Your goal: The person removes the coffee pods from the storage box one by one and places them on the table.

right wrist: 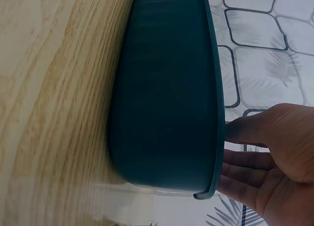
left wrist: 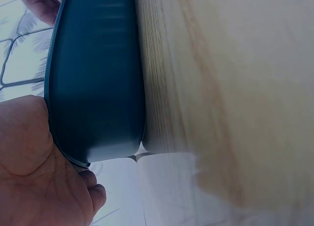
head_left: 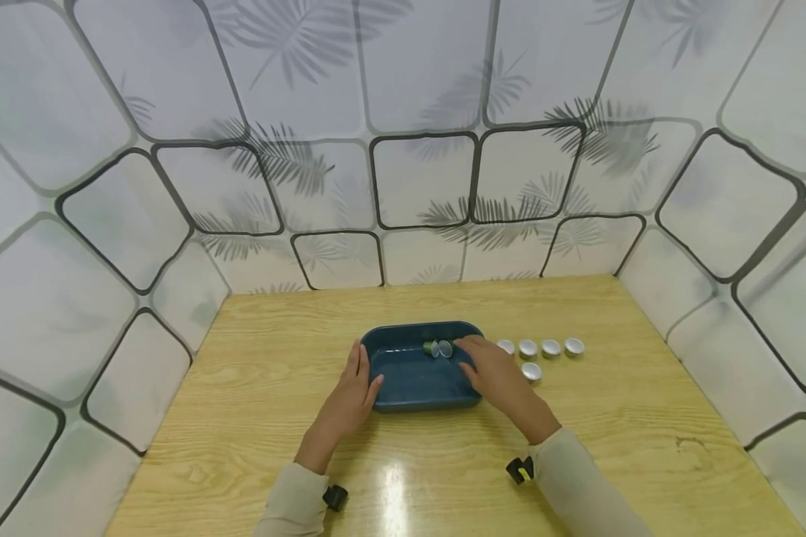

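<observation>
A dark blue tray (head_left: 422, 380) stands on the wooden table. At its left end my left hand (head_left: 351, 388) holds the rim, fingers along the outer wall and thumb over the edge; the left wrist view shows this hand (left wrist: 37, 160) at the tray's corner. Inside, toward the back, lie two small green capsules (head_left: 430, 348) with pale lids facing each other. My right hand (head_left: 497, 373) reaches over the right rim, index fingertip at the right-hand capsule, thumb spread apart. From the right wrist, its fingers (right wrist: 245, 174) show partly hidden behind the tray wall (right wrist: 167, 103).
Right of the tray, several white-lidded capsules (head_left: 551, 348) stand in a row on the table (head_left: 269, 358), with another capsule (head_left: 531, 371) in front of them. Patterned cloth walls (head_left: 423, 253) enclose the table at the back and both sides.
</observation>
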Available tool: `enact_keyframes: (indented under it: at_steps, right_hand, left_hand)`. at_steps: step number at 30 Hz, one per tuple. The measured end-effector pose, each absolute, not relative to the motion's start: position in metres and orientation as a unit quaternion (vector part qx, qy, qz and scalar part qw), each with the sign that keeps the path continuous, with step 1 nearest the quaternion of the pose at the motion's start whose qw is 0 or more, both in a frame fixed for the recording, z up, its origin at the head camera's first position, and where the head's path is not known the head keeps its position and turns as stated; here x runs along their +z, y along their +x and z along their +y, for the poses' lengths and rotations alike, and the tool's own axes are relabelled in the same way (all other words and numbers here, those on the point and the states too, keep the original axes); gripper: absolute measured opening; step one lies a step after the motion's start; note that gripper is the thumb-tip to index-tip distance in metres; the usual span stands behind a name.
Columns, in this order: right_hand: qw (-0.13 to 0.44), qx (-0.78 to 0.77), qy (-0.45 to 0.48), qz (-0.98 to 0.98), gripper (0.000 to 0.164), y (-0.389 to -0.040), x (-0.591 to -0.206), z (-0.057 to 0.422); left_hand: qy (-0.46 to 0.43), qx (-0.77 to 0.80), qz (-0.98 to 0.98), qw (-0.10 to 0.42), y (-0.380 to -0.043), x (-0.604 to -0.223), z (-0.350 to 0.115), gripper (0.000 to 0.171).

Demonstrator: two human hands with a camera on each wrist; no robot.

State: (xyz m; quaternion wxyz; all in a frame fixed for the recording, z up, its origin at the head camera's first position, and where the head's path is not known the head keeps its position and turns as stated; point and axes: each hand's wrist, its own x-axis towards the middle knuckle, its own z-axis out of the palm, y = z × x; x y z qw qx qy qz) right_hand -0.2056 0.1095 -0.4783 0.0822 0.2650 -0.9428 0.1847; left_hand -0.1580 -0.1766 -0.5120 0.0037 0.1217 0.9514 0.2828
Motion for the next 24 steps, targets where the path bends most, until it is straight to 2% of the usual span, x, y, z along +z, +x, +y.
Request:
enact_keyframes:
  at_steps: [24]
  right_hand:
    - [0.031,0.146,0.287,-0.946,0.047,-0.228,-0.482,0.091]
  left_hand:
    - [0.120,0.277,0.953,0.008,-0.158,-0.513,-0.176,0.072]
